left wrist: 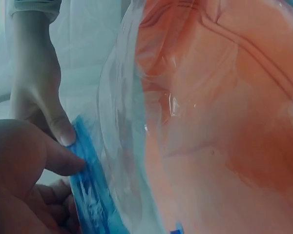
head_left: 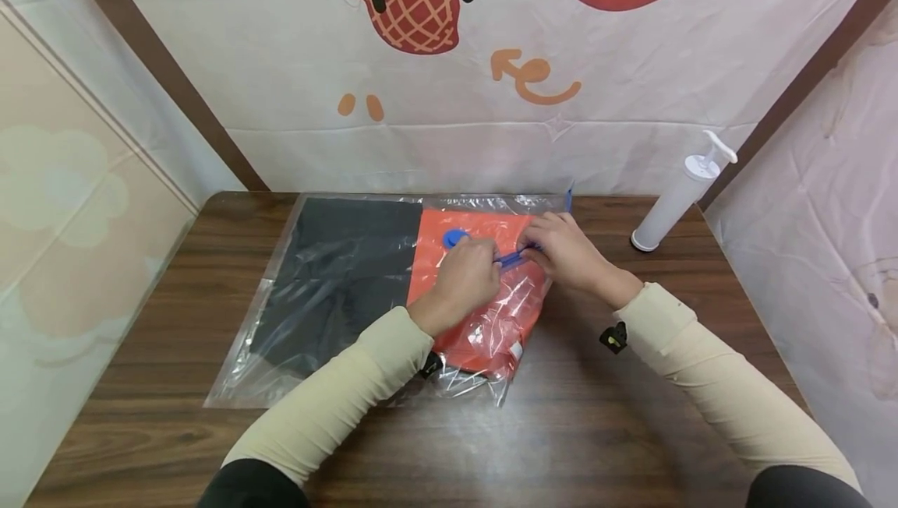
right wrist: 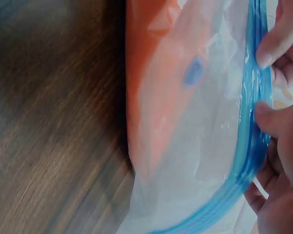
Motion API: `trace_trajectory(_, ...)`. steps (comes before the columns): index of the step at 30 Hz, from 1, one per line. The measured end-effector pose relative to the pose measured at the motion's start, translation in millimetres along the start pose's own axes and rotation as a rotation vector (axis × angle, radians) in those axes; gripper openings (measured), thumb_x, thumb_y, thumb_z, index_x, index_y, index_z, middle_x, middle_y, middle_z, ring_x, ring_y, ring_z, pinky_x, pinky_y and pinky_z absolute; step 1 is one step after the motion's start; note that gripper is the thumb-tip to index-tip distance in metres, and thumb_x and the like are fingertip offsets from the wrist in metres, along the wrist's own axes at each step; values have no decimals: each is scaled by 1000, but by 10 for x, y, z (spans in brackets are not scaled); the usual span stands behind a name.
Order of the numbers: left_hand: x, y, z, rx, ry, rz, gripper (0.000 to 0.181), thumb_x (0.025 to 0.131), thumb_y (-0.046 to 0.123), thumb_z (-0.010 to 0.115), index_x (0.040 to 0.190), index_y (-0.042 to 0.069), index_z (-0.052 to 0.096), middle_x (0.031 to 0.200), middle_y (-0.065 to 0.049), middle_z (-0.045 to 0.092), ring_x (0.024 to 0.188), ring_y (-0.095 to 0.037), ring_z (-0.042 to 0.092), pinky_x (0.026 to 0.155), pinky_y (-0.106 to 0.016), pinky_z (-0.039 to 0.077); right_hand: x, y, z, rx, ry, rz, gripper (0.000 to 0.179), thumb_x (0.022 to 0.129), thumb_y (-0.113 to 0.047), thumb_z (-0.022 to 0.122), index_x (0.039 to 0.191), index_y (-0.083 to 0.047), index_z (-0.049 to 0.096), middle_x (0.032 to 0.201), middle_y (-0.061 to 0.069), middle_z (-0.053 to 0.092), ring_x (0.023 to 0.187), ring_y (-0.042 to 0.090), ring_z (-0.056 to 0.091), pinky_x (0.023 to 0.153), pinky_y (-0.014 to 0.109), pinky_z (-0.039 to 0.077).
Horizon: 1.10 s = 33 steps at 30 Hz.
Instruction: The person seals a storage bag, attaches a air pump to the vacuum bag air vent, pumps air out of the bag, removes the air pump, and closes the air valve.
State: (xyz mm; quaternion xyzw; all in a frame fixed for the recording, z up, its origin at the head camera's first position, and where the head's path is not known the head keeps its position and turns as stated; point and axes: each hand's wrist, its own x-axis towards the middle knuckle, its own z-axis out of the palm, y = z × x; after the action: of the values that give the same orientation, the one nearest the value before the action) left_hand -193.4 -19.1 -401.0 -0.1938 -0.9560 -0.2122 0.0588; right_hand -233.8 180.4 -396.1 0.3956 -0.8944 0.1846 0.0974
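A clear plastic storage bag (head_left: pixel 235 360) with a blue zip strip (head_left: pixel 510 260) lies across the table. Inside it are a black folded cloth (head_left: pixel 344 274) and an orange garment (head_left: pixel 431 266). A round blue valve (head_left: pixel 454 238) sits over the orange part. My left hand (head_left: pixel 466 278) pinches the zip strip, its thumb on the strip in the left wrist view. Just to its right, my right hand (head_left: pixel 561 251) pinches the same strip. In the right wrist view the blue strip (right wrist: pixel 254 87) passes through both hands and curves away below.
A white hand pump (head_left: pixel 677 200) with a T-shaped handle leans at the table's back right. Brown wood tabletop (head_left: pixel 596 422) lies in front of the bag. A printed cloth (head_left: pixel 449 142) hangs along the back edge, with more fabric at both sides.
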Motion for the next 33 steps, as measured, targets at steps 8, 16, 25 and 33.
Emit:
trace_trajectory(8,20,33,-11,-6,-3,-46,11,96,16,71,89,8,67,86,-5,68,88,-23,61,76,-37,52,4,-57,78,-75,60,-31,10,89,-2,75,92,-8,68,90,4,67,91,27,56,93,50,40)
trace_trajectory(16,29,32,-15,-26,-33,-62,12,97,17,71,90,7,68,86,-4,70,88,-24,62,79,-38,52,28,-6,33,-29,14,-22,9,89,-7,77,95,-9,72,94,2,71,92,26,57,96,51,39)
trace_trajectory(25,35,18,-6,-31,-45,-72,13,96,18,72,91,7,69,86,-5,71,84,-25,62,78,-39,52,1,126,-59,2,-14,-11,11,91,-10,77,99,-9,71,98,3,68,99,26,55,99,55,35)
trace_trajectory(33,51,11,-2,-45,-24,-78,12,96,16,71,89,6,69,82,-5,70,83,-25,64,78,-39,53,-20,104,22,-56,15,-26,7,92,-6,74,94,-8,67,96,4,66,96,28,53,99,54,35)
